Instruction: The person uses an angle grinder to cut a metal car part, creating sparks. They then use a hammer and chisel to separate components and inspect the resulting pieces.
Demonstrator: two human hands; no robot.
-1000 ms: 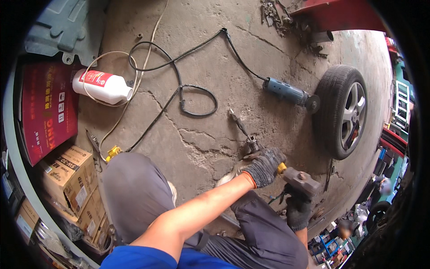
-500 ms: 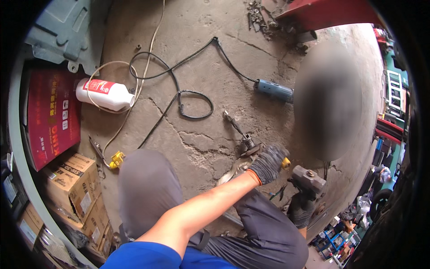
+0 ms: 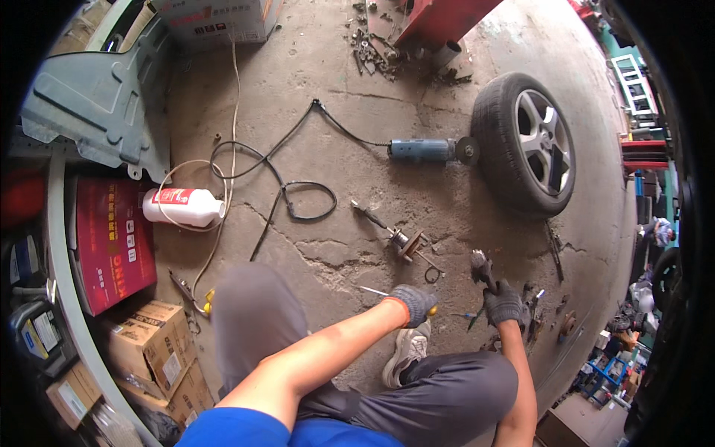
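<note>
My left hand (image 3: 417, 305), in a grey glove, grips a screwdriver by its yellow handle (image 3: 432, 310); the thin shaft (image 3: 372, 290) points left over the floor. My right hand (image 3: 503, 304), also gloved, holds a short-handled hammer, its grey head (image 3: 480, 262) raised beyond the fingers. Forward of my left hand, and apart from it, lies a rusty flanged metal part (image 3: 408, 246) with a dark shaft stretching back-left and a wire ring (image 3: 432, 274) beside it. Small tools (image 3: 532, 309) lie just right of my right hand. A shoe (image 3: 406, 350) shows below my left hand.
An angle grinder (image 3: 417, 149) with a black cord lies by a wheel (image 3: 491, 141) on the cracked floor (image 3: 313, 127). A white bottle (image 3: 179, 207), cardboard boxes (image 3: 149, 343) and a grey plastic panel (image 3: 89, 104) line the left. A red stand (image 3: 439, 18) rises at the back.
My left hand has drawn back from the flanged part, down-left, with the screwdriver. My right hand has moved forward with the hammer. The view has shifted, showing more at the top left.
</note>
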